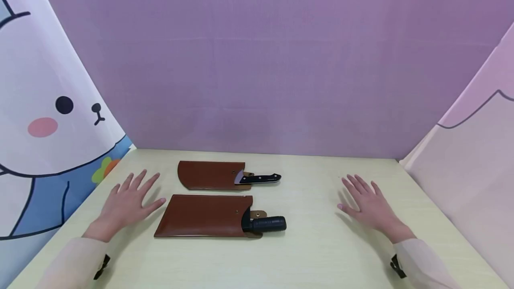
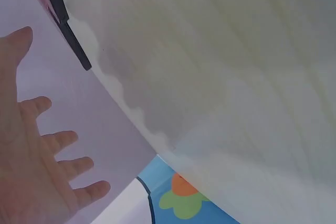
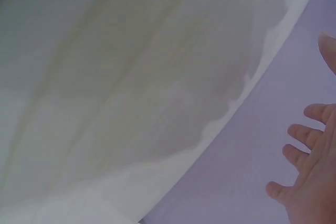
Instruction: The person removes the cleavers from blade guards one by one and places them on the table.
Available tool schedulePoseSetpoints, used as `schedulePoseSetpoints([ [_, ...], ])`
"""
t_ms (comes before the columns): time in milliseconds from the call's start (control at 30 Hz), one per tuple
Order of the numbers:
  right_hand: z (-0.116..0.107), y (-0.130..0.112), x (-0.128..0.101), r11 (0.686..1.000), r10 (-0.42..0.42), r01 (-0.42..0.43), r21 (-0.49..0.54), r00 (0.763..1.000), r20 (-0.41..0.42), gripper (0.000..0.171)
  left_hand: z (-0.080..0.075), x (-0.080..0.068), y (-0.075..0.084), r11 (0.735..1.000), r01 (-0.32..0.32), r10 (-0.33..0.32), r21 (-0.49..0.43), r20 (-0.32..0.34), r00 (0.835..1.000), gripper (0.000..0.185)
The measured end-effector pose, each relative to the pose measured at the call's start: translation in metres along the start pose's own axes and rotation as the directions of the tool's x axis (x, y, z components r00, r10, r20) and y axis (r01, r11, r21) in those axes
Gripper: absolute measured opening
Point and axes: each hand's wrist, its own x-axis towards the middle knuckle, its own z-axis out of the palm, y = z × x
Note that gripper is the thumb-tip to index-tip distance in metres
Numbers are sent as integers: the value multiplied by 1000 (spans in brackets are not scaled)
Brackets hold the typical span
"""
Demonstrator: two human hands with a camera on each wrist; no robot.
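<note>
We find two brown leather sheaths lying flat on the pale yellow desk [image 1: 321,244], each holding a knife with its handle pointing to the person's right. The larger sheath [image 1: 202,216] lies nearer the person, and a thick black handle [image 1: 268,224] sticks out of its open end. The smaller sheath [image 1: 210,175] lies just behind it, apart from it, and shows a slim black riveted handle [image 1: 260,178] and a sliver of blade. We see the left hand [image 1: 129,203] palm down with fingers straight and spread, its grip wide open and holding nothing, just beside the larger sheath's left end. The right hand [image 1: 367,206] is likewise flat and spread, its grip open and empty, well apart from both handles. A purple backdrop [image 1: 281,57] stands behind the desk, and a cartoon rabbit curtain [image 1: 44,115] hangs at the left.
</note>
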Motion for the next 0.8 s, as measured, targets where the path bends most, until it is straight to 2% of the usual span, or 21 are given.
schedulePoseSetpoints([
  [533,4,-12,4,986,-160,156,-60,985,-66,68,6,2,18,991,-125,128,45,-56,990,68],
  [800,4,-22,8,971,-234,228,-69,967,-98,65,7,3,28,988,-154,155,23,-38,987,69],
])
